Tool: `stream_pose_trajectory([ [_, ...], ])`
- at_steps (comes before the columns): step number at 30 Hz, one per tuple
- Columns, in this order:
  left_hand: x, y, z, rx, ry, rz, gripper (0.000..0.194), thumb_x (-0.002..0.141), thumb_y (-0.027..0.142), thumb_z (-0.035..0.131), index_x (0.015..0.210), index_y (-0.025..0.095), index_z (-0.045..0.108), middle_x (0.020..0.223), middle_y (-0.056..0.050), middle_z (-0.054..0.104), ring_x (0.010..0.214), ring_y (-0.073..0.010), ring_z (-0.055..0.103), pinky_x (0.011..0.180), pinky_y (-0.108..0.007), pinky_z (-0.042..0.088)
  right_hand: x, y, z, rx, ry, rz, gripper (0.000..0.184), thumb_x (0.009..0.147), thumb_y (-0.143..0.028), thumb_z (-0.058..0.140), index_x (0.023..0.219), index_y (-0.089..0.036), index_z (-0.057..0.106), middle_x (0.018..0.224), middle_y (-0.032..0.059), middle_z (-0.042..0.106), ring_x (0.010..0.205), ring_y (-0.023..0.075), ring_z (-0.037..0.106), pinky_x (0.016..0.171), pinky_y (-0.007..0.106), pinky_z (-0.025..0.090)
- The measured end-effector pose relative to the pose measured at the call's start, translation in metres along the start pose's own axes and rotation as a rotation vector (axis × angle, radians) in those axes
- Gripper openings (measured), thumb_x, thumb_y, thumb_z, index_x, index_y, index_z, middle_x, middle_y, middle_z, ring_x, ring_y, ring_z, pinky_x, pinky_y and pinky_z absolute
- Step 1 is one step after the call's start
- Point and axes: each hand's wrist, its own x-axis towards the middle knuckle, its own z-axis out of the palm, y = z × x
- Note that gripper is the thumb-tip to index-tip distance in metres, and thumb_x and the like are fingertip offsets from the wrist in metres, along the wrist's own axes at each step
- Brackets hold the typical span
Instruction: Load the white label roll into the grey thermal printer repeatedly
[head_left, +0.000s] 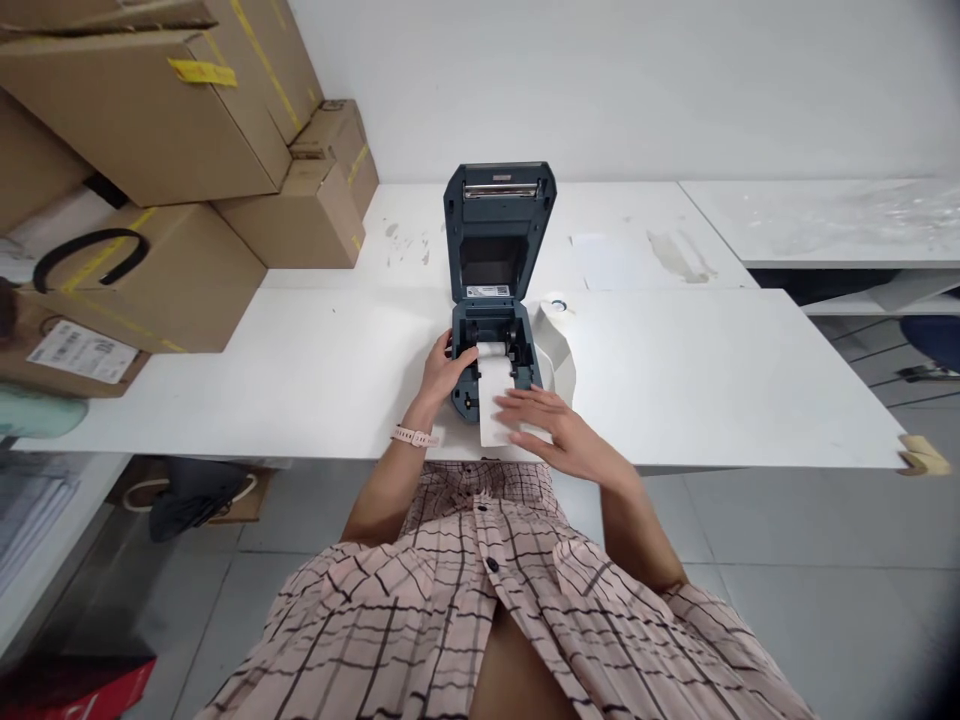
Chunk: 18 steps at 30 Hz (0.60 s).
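Observation:
A dark label printer stands on the white table near its front edge, its lid raised and tilted back. Inside sits a roll of white labels, and its label strip runs forward over the printer's front. My left hand grips the printer's left wall, thumb reaching inside beside the roll. Over the strip, my right hand is open with outstretched, slightly blurred fingers; whether they touch the paper I cannot tell.
Behind the printer's right side lies another white roll, with a loose curl of paper strip along that side. Stacked cardboard boxes fill the table's left end. A white wall closes the back.

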Motion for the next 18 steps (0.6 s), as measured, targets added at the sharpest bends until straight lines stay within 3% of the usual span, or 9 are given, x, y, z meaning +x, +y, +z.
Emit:
stream_pose_trajectory([
  [2,-0.018,0.001,0.001,-0.032,-0.037,-0.028,0.072,0.086,0.050,0.072,0.150,0.025,0.049,0.154,-0.013,0.057,0.137,-0.0315,0.058,0.107,-0.042,0.052,-0.005,-0.004,-0.028,0.101,-0.067,-0.050,0.036,0.103,-0.046,0.057,0.137,-0.038,0.067,0.138,-0.0009,0.073,0.133,0.0268,0.066,0.115,0.055,0.055],
  [3,-0.030,0.001,0.001,-0.054,-0.061,-0.047,0.078,0.086,0.052,0.072,0.154,0.027,0.043,0.158,-0.013,0.053,0.141,-0.0314,0.055,0.109,-0.041,0.052,-0.002,-0.003,-0.044,0.123,-0.011,-0.059,0.037,0.103,-0.047,0.058,0.138,-0.039,0.066,0.137,-0.0015,0.073,0.130,0.0265,0.069,0.113,0.053,0.058],
  [5,-0.055,-0.002,0.001,-0.075,-0.111,-0.097,0.095,0.084,0.054,0.076,0.162,0.030,0.029,0.165,-0.012,0.045,0.146,-0.0320,0.051,0.111,-0.041,0.052,0.016,0.007,-0.075,0.088,0.274,-0.034,0.042,0.103,-0.052,0.055,0.143,-0.041,0.062,0.144,-0.0010,0.069,0.134,0.0276,0.065,0.115,0.055,0.055],
  [7,-0.078,-0.005,-0.001,-0.074,-0.158,-0.115,0.104,0.082,0.056,0.077,0.165,0.030,0.021,0.167,-0.013,0.042,0.147,-0.0330,0.049,0.111,-0.041,0.052,0.054,0.028,-0.102,0.005,0.591,0.006,0.054,0.102,-0.063,0.050,0.150,-0.038,0.054,0.157,0.0012,0.057,0.149,0.0305,0.050,0.123,0.060,0.044],
  [10,-0.096,-0.007,-0.005,-0.068,-0.194,-0.109,0.104,0.082,0.057,0.078,0.165,0.029,0.022,0.165,-0.015,0.043,0.144,-0.0340,0.051,0.110,-0.043,0.052,0.136,0.067,-0.131,0.049,0.669,0.068,0.070,0.100,-0.076,0.037,0.157,-0.036,0.043,0.169,0.0015,0.041,0.159,0.0290,0.034,0.127,0.055,0.035],
  [12,-0.099,-0.008,-0.005,-0.059,-0.189,-0.097,0.105,0.080,0.057,0.080,0.164,0.029,0.025,0.164,-0.015,0.045,0.142,-0.0341,0.052,0.109,-0.044,0.052,0.186,0.085,-0.140,0.178,0.561,0.138,0.077,0.101,-0.078,0.019,0.160,-0.031,0.037,0.171,0.0038,0.036,0.157,0.0283,0.036,0.124,0.051,0.039],
  [14,-0.098,-0.011,-0.006,-0.061,-0.185,-0.078,0.105,0.079,0.056,0.081,0.164,0.027,0.026,0.161,-0.016,0.048,0.141,-0.0340,0.054,0.110,-0.045,0.052,0.213,0.089,-0.138,0.261,0.494,0.185,0.088,0.101,-0.075,0.001,0.161,-0.021,0.033,0.168,0.0097,0.038,0.154,0.0284,0.039,0.120,0.047,0.040],
  [16,-0.096,-0.015,-0.010,-0.064,-0.217,-0.054,0.107,0.078,0.057,0.081,0.165,0.027,0.024,0.163,-0.016,0.047,0.143,-0.0342,0.053,0.112,-0.045,0.051,0.211,0.080,-0.125,0.256,0.517,0.163,0.093,0.099,-0.074,-0.005,0.159,-0.016,0.036,0.163,0.0110,0.045,0.151,0.0265,0.043,0.121,0.042,0.038],
  [18,-0.092,-0.021,-0.019,-0.067,-0.225,-0.054,0.109,0.079,0.061,0.078,0.166,0.028,0.022,0.169,-0.016,0.037,0.149,-0.0357,0.047,0.114,-0.045,0.049,0.182,0.065,-0.104,0.183,0.567,0.104,0.091,0.098,-0.078,0.000,0.157,-0.022,0.041,0.160,0.0072,0.049,0.149,0.0258,0.047,0.123,0.041,0.037],
])
